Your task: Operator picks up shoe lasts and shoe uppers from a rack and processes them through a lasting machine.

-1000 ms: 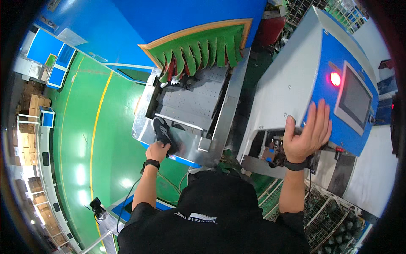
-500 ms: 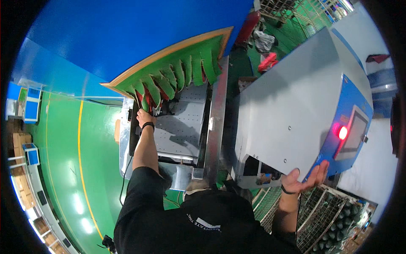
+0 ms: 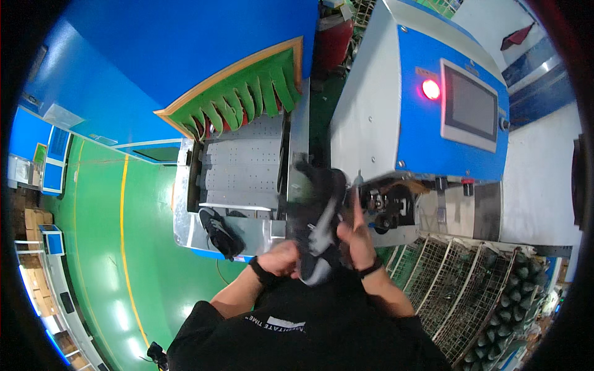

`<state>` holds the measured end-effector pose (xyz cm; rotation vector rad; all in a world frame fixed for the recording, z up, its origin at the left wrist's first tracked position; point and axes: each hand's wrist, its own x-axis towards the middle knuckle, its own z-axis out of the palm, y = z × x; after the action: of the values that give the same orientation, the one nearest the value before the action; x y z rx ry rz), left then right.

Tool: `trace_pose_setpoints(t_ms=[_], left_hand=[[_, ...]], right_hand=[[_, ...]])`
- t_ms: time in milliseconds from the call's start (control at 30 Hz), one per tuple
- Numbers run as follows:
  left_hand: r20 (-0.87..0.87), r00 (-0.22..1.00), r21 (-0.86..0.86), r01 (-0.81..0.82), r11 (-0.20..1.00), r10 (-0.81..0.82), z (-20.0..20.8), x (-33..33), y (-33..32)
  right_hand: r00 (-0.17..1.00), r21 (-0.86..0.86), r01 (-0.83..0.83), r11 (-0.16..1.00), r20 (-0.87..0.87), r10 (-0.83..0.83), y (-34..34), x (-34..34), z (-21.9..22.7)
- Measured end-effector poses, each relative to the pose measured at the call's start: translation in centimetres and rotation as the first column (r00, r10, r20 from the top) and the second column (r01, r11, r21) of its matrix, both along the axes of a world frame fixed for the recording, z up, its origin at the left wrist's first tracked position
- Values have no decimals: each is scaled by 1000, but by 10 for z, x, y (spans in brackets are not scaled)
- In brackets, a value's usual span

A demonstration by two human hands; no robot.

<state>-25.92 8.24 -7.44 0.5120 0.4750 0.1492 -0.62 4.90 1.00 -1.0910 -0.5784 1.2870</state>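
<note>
A black-and-grey sports shoe, smeared by motion, is held upright close to my chest. My left hand is closed on its lower left side. Along the shoe's right side is my right hand, fingers stretched upward and thumb near the shoe; whether it touches is hard to tell. A second dark shoe lies on the metal ledge at the near end of a conveyor with perforated grey slats. Green flaps hang over the conveyor's far end, under a blue housing.
To the right stands a grey-and-blue machine with a screen and a lit red button. Below it, a wire rack stands beside rows of dark rounded items. Green floor lies left.
My left hand has come back from the flaps and now grips a shoe. My right hand has left the machine's panel and come beside that shoe. The view has shifted; another shoe shows on the ledge.
</note>
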Motion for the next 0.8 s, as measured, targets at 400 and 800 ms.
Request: trace_pose_setpoints(t_ms=[400,800], left_hand=[[-122,991,420,4,907,52,40,177,-58],[-150,933,363,359,860,-326,108,226,-83]], right_hand=[[930,-392,-233,890,-358,86,-137,148,-22],[946,-272,133,953,-252,-204,-181,237,-31]])
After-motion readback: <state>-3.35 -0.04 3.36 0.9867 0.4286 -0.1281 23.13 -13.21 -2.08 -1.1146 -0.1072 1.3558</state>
